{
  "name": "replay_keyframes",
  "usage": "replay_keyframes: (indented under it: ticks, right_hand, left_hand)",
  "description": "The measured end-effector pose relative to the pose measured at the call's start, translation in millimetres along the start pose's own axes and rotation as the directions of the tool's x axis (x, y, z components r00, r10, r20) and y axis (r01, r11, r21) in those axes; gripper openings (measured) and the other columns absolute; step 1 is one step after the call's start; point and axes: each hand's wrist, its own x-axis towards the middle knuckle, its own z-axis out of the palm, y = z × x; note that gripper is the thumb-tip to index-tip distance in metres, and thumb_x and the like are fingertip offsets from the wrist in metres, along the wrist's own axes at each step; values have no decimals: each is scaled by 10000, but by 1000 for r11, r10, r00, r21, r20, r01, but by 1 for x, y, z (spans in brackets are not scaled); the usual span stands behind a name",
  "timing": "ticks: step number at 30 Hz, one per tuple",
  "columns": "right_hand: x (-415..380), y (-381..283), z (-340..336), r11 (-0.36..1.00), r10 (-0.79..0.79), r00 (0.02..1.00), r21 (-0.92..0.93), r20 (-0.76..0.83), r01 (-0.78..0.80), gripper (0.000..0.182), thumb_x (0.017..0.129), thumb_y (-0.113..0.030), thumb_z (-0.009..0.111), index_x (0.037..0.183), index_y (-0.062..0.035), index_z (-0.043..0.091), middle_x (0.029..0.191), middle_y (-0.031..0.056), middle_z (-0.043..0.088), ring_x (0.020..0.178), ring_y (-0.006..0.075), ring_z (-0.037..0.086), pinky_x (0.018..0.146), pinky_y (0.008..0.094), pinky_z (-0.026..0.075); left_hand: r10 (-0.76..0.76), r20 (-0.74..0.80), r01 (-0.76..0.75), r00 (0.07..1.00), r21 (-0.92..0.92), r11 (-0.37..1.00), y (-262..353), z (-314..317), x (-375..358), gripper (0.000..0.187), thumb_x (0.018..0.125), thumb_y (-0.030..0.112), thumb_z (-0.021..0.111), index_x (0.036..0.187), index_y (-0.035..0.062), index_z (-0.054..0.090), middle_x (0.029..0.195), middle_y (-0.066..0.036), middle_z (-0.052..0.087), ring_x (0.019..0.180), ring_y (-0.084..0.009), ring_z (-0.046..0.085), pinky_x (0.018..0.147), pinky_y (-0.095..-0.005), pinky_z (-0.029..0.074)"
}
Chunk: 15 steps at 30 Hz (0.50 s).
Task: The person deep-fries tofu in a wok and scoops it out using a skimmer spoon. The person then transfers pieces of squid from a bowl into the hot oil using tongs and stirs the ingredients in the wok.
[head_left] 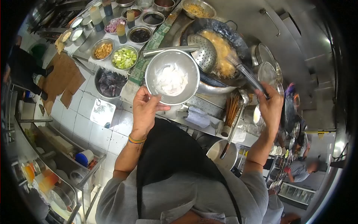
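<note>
My left hand (146, 108) grips the near rim of a steel bowl (151, 80), thumb on the edge. Inside lie white, flour- or batter-coated pieces (171, 80); their kind cannot be made out. My right hand (270, 102) is closed around the handle end of metal tongs (248, 74). The tongs' far end is blurred over a dark wok (244, 44) of bubbling golden oil (223, 48). A perforated skimmer (202, 52) rests in the wok's left side, its handle passing behind the bowl.
Cups of chopped greens (124, 58), nuts (102, 49) and dark sauce (140, 34) stand left of the stove. Thin sticks (232, 108) and a long-handled ladle (233, 130) are near my right arm. Strainers (267, 71) lean right of the wok. Another person (300, 170) stands at far right.
</note>
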Motion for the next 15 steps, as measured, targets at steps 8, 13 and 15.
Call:
replay_keyframes:
  ticks: [8,13,15]
  right_hand:
    - [-5,-98,3,951,-301,914,12,270,310,294,763,-97,779,1035,-20,698,880,117,695,768,323,688,635,412,534]
    - [1,-124,27,942,-303,875,-19,378,335,322,761,-111,780,1059,-27,689,872,104,685,739,317,682,615,408,534]
    - [4,-129,24,952,-288,908,-9,303,305,287,761,-76,771,1034,-18,705,869,115,701,739,318,687,617,398,536]
  left_hand:
    - [31,124,-42,992,90,995,18,10,7,87,922,-55,545,914,3,481,1092,-154,613,845,-205,702,635,-329,665]
    - [21,194,-34,981,63,997,28,0,21,127,924,-58,554,900,21,458,1038,-128,619,834,-198,700,622,-331,663]
    - [31,186,-44,982,65,997,32,-6,29,107,931,-53,557,906,21,484,992,-131,650,771,-199,704,619,-350,666]
